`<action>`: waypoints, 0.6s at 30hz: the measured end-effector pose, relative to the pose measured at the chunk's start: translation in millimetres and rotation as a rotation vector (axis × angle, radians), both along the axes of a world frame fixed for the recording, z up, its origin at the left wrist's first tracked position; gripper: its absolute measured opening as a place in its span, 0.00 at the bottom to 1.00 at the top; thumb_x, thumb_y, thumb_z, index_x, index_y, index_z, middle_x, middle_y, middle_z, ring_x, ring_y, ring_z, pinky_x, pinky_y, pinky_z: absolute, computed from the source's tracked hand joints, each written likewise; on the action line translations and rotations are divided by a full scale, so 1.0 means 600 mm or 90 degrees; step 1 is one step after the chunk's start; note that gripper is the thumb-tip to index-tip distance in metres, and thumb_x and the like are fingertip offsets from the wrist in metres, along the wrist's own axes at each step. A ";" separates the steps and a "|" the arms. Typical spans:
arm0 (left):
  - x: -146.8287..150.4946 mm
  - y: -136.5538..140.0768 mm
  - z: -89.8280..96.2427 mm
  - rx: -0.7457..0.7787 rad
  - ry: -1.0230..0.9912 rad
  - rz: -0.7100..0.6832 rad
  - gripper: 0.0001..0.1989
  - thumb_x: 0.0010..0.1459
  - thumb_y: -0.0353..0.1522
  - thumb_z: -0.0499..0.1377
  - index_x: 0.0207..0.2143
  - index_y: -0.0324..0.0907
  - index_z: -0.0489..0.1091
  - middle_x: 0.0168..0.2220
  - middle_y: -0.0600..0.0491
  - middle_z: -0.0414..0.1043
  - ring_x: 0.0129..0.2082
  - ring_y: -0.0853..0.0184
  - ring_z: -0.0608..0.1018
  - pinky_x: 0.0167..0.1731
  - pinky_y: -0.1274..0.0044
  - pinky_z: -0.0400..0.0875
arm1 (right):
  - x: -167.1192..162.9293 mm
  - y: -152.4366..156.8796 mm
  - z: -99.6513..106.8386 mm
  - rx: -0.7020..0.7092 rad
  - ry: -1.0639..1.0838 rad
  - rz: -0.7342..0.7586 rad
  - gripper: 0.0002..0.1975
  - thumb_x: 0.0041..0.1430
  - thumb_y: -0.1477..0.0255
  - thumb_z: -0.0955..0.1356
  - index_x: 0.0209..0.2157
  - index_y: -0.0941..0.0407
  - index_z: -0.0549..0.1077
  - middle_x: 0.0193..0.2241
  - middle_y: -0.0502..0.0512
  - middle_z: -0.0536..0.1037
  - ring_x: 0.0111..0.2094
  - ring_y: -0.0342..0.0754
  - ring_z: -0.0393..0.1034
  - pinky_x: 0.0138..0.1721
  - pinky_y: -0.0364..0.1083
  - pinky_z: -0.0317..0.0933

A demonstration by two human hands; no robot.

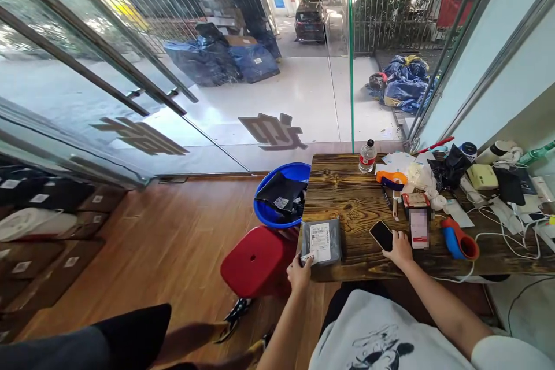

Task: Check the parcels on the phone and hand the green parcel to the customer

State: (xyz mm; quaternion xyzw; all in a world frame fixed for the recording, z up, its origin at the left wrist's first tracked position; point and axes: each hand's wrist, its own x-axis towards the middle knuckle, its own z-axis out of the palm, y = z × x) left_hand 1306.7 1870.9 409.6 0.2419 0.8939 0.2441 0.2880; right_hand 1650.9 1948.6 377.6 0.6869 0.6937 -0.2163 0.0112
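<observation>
At the near left corner of the wooden table (333, 191), my left hand (299, 273) pinches the lower left corner of a flat grey parcel (333, 237). A white printed shipping label (319, 238) is stuck on the parcel's upper face. My right hand (399, 250) grips the lower right edge of a dark-screened smartphone (381, 235), low over the tabletop. Right of that hand is another phone (419, 228), its screen lit. A blue and orange tape dispenser (458, 240) sits farther right.
A red stool (258, 260) and a blue basket (264, 208) with black bags stand left of the table. A water bottle (367, 157), an orange tape dispenser (390, 179) and white cables (505, 236) are on the tabletop. Another person's legs (195, 340) show at lower left.
</observation>
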 end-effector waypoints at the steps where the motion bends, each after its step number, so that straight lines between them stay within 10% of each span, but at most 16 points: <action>1: 0.010 0.004 0.001 -0.016 0.013 -0.007 0.27 0.62 0.36 0.58 0.62 0.36 0.67 0.58 0.32 0.70 0.62 0.44 0.72 0.60 0.59 0.67 | 0.004 -0.006 0.007 -0.012 0.001 -0.001 0.38 0.50 0.66 0.77 0.62 0.57 0.66 0.54 0.68 0.72 0.56 0.66 0.69 0.55 0.55 0.65; 5: 0.041 0.018 0.006 -0.039 0.025 -0.056 0.32 0.64 0.40 0.56 0.66 0.34 0.60 0.62 0.31 0.66 0.66 0.45 0.67 0.64 0.60 0.60 | 0.022 -0.043 0.036 -0.048 0.008 0.001 0.41 0.48 0.67 0.76 0.63 0.54 0.63 0.57 0.64 0.72 0.52 0.60 0.74 0.46 0.50 0.68; 18: 0.122 0.009 0.051 -0.057 -0.072 -0.019 0.36 0.60 0.40 0.62 0.66 0.33 0.59 0.63 0.26 0.59 0.66 0.35 0.62 0.62 0.50 0.59 | 0.085 -0.106 0.099 0.073 0.431 -0.143 0.41 0.43 0.56 0.76 0.58 0.58 0.69 0.57 0.69 0.76 0.60 0.66 0.70 0.63 0.62 0.63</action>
